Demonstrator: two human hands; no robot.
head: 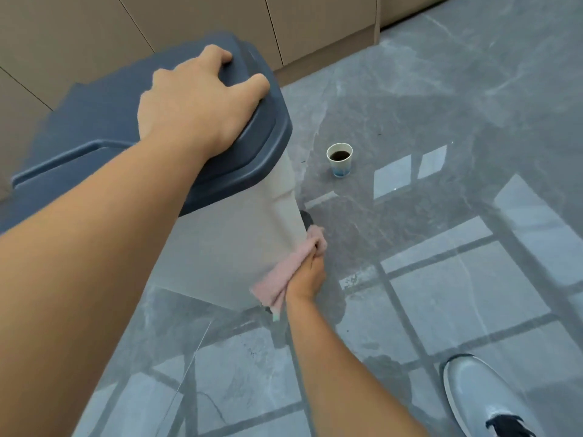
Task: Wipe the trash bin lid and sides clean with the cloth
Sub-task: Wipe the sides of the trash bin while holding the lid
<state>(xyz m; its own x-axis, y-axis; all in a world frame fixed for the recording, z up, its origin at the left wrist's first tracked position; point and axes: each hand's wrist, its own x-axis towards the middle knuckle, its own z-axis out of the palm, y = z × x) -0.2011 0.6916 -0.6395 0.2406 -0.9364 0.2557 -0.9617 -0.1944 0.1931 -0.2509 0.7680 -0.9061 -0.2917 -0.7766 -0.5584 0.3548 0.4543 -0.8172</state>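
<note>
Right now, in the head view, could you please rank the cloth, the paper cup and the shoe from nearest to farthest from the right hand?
1. Cloth: gripped in the right hand, against the bin's lower side.
2. Paper cup: on the floor beyond the hand.
3. Shoe: lower right corner of the view.

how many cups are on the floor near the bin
1. A paper cup with dark liquid stands upright on the grey floor, to the right of the trash bin, apart from it. Others could be hidden behind the bin.
</note>
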